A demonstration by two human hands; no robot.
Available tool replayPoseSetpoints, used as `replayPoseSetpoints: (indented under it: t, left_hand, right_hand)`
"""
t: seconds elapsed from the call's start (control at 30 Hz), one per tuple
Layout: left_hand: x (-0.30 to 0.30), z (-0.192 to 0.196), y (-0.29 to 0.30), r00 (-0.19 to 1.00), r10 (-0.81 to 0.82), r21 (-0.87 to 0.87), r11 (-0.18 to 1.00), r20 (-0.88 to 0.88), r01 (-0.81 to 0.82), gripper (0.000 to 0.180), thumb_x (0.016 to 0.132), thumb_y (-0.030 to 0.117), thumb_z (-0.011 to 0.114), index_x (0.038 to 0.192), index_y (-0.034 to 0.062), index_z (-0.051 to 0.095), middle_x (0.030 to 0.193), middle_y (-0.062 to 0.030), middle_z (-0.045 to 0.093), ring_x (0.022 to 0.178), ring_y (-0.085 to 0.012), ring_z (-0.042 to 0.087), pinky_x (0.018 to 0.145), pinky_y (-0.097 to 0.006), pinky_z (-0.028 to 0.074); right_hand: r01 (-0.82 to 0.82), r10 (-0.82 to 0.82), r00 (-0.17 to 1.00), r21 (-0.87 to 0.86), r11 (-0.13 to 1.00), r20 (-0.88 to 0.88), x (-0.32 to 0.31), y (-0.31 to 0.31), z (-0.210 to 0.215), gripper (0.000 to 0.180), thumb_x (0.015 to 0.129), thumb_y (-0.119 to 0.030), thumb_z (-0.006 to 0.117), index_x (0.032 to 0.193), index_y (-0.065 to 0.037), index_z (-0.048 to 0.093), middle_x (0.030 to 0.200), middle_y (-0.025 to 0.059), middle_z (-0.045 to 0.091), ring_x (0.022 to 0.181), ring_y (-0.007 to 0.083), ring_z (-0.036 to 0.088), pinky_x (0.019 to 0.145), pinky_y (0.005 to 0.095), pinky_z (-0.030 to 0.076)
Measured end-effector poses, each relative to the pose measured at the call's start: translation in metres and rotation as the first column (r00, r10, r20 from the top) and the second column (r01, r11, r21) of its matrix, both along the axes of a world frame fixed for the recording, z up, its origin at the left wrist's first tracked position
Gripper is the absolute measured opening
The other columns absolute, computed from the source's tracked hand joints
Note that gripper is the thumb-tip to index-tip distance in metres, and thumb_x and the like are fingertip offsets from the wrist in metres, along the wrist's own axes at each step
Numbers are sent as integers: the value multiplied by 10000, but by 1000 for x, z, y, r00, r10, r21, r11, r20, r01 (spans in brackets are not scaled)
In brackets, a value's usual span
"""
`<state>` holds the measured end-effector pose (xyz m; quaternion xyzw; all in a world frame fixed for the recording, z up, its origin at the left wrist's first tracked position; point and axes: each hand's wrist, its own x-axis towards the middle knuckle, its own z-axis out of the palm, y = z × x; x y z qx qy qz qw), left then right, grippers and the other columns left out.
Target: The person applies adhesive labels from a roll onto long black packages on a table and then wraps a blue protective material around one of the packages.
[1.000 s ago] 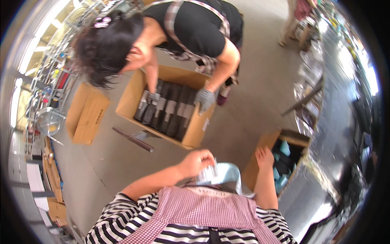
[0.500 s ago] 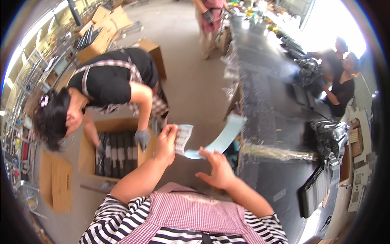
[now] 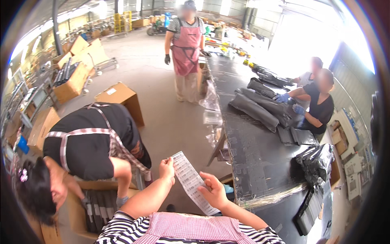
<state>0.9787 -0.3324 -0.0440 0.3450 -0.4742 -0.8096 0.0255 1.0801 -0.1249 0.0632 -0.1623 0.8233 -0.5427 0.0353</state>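
Observation:
A long strip of printed white labels [image 3: 190, 179] hangs in front of me, slanting from upper left down to the right. My left hand [image 3: 166, 170] pinches its upper end between thumb and fingers. Beside the strip's lower right edge is my right hand [image 3: 213, 191], its thumb and fingers apart, the thumb reaching over the edge. Whether it presses on the strip I cannot tell. The printed face is turned up toward me.
A co-worker bends over a carton [image 3: 77, 221] of dark wrapped bundles at my left. The long black table [image 3: 252, 162] on my right bears black plastic packages [image 3: 260, 105] and a crumpled bag [image 3: 315, 160]. Two people work across it; another stands beyond. Another carton [image 3: 122, 95] stands on the floor.
The strip was curled with its pale blue back showing; now it hangs straighter, printed side up. My view has lifted toward the room. The co-worker bends lower over the carton.

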Motion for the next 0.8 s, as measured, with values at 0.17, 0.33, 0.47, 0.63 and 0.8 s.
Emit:
replayPoseSetpoints:
  t: [0.17, 0.33, 0.47, 0.63, 0.8]
  left_hand:
    - [-75, -17, 2, 868, -495, -446, 770, 33, 456, 409, 1005, 249, 633, 1347, 56, 520, 1050, -115, 658, 922, -210, 647, 798, -366, 560]
    - [-129, 78, 15, 172, -863, -707, 491, -476, 509, 813, 862, 370, 807, 1489, 43, 406, 1306, -192, 615, 1280, -267, 555, 1095, -395, 425]
    - [-178, 100, 43, 212, -904, -792, 427, -371, 437, 836, 802, 376, 860, 1446, 47, 441, 1307, -164, 617, 1239, -245, 579, 1060, -392, 451]
    - [-282, 96, 56, 345, -850, -638, 527, -399, 561, 681, 844, 317, 829, 1364, 46, 483, 1208, -138, 648, 1114, -224, 634, 972, -363, 504]
    - [-365, 53, 24, 458, -841, -411, 541, -290, 734, 592, 928, 410, 735, 1303, 1, 529, 1178, -111, 664, 995, -192, 648, 913, -344, 509]
  right_hand:
    - [187, -136, 966, -232, 954, 219, -84, -15, 19, 516, 934, 62, 638, 1414, -45, 480, 918, 31, 679, 831, 66, 627, 736, 223, 510]
    - [377, -296, 919, -354, 856, 261, -162, 3, 4, 464, 924, 45, 653, 1362, -14, 513, 902, 36, 691, 824, 81, 655, 719, 230, 527]
    - [389, -368, 919, -498, 775, 145, -258, 2, -10, 416, 915, 13, 689, 1308, -6, 554, 938, 57, 712, 831, 100, 668, 721, 243, 545]
    - [323, -257, 946, -612, 722, 196, -357, 15, 4, 355, 927, 37, 666, 1268, -32, 595, 905, 27, 695, 844, 68, 649, 755, 224, 526]
    - [259, -307, 952, -573, 777, 14, -442, 15, 10, 337, 926, -2, 673, 1255, -52, 623, 809, -24, 597, 774, 40, 556, 689, 220, 468]
